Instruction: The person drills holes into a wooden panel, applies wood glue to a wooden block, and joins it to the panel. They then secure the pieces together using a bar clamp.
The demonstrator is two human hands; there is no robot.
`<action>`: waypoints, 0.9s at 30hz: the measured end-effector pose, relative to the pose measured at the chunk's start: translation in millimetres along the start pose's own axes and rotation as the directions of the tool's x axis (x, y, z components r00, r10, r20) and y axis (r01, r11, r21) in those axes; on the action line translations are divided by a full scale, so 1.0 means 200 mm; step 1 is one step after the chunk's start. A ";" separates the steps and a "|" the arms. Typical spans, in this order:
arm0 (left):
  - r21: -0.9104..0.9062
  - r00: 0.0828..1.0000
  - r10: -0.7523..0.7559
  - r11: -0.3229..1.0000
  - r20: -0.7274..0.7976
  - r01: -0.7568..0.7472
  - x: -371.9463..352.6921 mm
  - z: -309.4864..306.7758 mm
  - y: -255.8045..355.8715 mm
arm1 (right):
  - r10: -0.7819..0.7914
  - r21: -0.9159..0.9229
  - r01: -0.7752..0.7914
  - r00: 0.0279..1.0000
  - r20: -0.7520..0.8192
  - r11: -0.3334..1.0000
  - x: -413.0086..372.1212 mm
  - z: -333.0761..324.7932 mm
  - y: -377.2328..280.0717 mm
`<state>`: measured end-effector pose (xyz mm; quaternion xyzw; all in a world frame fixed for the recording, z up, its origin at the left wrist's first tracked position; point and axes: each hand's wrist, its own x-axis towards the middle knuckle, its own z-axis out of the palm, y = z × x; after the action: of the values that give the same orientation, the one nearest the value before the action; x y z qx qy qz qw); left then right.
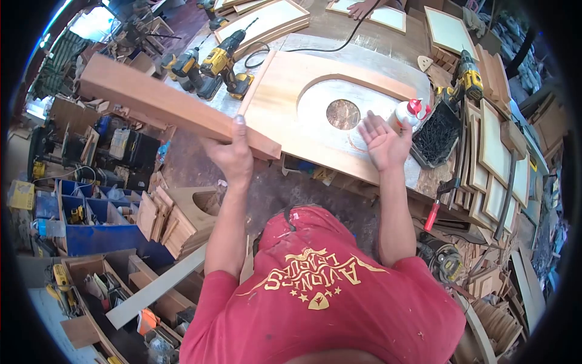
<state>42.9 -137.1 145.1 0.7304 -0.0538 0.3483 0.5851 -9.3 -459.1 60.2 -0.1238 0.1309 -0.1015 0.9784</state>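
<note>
A long, thick wooden piece [163,100] slants across the upper left, and my left hand [233,155] grips it near its right end, thumb on top. My right hand [385,141] is open, palm up and fingers spread, holding nothing. Just behind it stands a white glue bottle [402,115] with a red cap. Between and beyond my hands lies a flat wooden panel [273,91] with a rounded cutout, on a pale worktop [315,118] that has a round hole [343,114].
Yellow drills [221,57] stand behind the wooden piece, with another drill [470,79] at the right. Beside it sits a black tray of screws [435,136]. A red-handled tool [432,215] hangs at the bench edge. Another person's hand [362,8] rests at the top.
</note>
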 end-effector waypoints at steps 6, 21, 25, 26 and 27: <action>-0.085 0.975 -0.010 0.996 0.224 0.029 0.01 0.18 -0.11 | 0.030 -0.798 0.595 0.800 0.600 0.093 -0.27 0.75 0.49; -0.197 0.461 0.181 0.980 0.869 -0.012 0.35 -0.27 -1.00 | -0.167 -0.943 0.334 0.930 0.328 0.011 -0.11 0.86 0.95; -0.200 0.421 0.199 0.979 0.885 -0.042 0.30 -0.17 -1.09 | -0.214 -0.935 0.354 0.914 0.345 0.004 -0.13 0.86 1.06; -0.209 0.412 0.209 0.977 0.887 -0.046 0.29 -0.15 -1.11 | -0.203 -0.938 0.346 0.918 0.340 -0.007 -0.13 0.86 1.08; -0.218 0.403 0.220 0.975 0.888 -0.051 0.27 -0.12 -1.12 | -0.192 -0.941 0.337 0.923 0.334 -0.017 -0.13 0.87 1.09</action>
<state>182.0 -27.4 -5.2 0.7471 -0.4475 -0.0609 0.4878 51.2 -209.8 169.8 -0.7894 0.0862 -0.1597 0.5864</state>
